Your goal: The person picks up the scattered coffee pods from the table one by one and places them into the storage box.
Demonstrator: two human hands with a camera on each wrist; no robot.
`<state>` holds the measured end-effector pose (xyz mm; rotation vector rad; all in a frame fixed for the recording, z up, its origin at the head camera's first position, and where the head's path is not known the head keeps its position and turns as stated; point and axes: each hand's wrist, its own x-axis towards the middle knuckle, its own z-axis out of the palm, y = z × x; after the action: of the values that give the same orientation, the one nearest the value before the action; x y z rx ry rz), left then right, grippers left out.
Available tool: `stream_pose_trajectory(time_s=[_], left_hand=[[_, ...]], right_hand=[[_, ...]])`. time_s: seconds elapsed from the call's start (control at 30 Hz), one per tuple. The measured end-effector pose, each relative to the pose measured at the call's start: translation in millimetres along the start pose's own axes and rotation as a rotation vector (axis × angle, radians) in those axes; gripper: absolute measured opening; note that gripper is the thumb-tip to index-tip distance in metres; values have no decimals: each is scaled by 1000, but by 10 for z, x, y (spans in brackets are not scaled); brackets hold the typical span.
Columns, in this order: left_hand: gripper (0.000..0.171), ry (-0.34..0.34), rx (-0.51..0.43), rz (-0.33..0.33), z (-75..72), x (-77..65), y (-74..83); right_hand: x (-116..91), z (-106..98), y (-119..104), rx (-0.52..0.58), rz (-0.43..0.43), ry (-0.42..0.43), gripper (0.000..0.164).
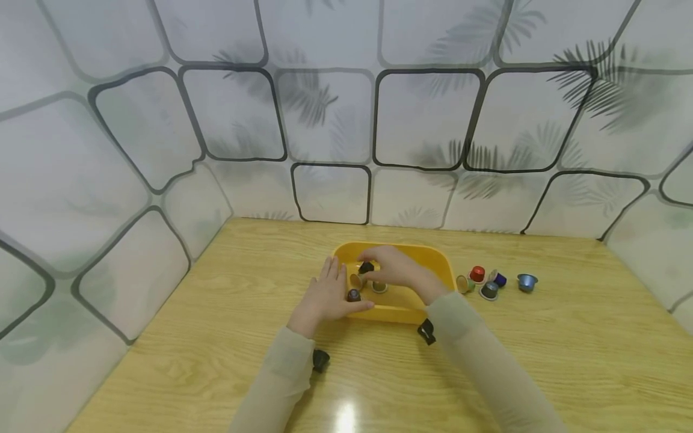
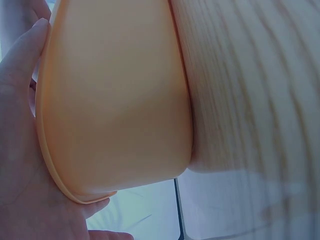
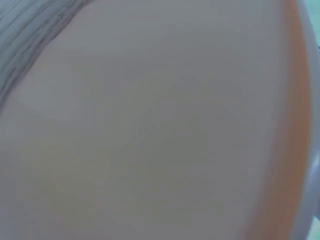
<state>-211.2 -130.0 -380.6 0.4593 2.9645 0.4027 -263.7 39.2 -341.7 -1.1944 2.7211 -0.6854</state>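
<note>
A black, angular coffee capsule [image 1: 367,267] lies inside the yellow plastic tray [image 1: 395,314], in the gap between the curved finger and thumb of the right hand [image 1: 394,266]. That grip is only slightly parted; whether it pinches the capsule or merely surrounds it I cannot tell, and the blurred right wrist view does not settle it. Just below the thumb, very near the grip, is a tan capsule with a round face [image 1: 355,281]; a greenish capsule [image 1: 379,287] lies under the hand and a dark purple-brown one [image 1: 354,295] nearer the front wall. The left hand [image 1: 323,299] rests on the tray's left rim, fingers straight and thumb stretched along the near edge, with no capsule visible in its grip. The work looks partway through: four capsules show in the tray and seven outside it on the pale wooden bench [image 1: 216,288]. Of those seven, a red capsule [image 1: 477,274], a pale green one [image 1: 464,284], a purple-blue one [image 1: 498,278] and a dark grey one [image 1: 489,291] cluster right of the tray, a metallic blue one [image 1: 527,282] sits farther right, and two black ones lie nearer the person, one beside each sleeve.
</note>
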Motion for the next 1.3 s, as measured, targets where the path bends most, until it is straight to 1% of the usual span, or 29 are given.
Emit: stream_pose_trajectory(time_s=[0.2,0.33,0.7,0.83,1.1,1.3], left_hand=[[105,4,-18,1,-7,3,17],[104,7,-25,4,-3,5,25],[105,8,-28,-8,22,20,21],[105,7,-30,-15,21,19,21],[109,11,-17,-6,12,-2,14],[108,13,-26,-3,-3,-6,12]], right_hand=[[-84,-57,54,12,10,26,39],[-153,-86,105,23,2,52,37],[-456,-206,230,65,19,149,39],[-564,-259,320,63,45,169,39],[-825,-349,502,35,137,188,40],[-1015,-403,645,18,158,218,41]])
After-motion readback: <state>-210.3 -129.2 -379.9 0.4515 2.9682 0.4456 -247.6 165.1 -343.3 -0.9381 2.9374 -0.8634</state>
